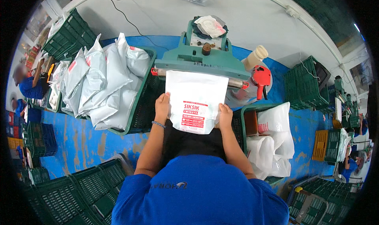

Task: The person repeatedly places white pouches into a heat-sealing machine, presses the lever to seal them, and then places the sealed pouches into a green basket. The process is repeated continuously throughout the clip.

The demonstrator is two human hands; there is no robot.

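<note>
Between my two hands is a white plastic pouch [197,90] with red print on its lower half. My left hand [162,107] grips its left edge, a braided band on the wrist below. On the opposite edge, my right hand [225,115] has its fingers closed round the plastic. The pouch's top edge lies at the front of a green bag sealing machine [201,65], against its long jaw; I cannot tell whether the edge is between the jaws. Crumpled cloths [210,26] rest on top of the machine.
Left stands a green crate [136,110] heaped with filled white pouches [106,83]. Right, another green crate [242,136] holds white pouches [272,146] and something brown. A red tape dispenser [261,81] and a cream container [256,57] flank the machine. Other people [29,83] work at the far sides.
</note>
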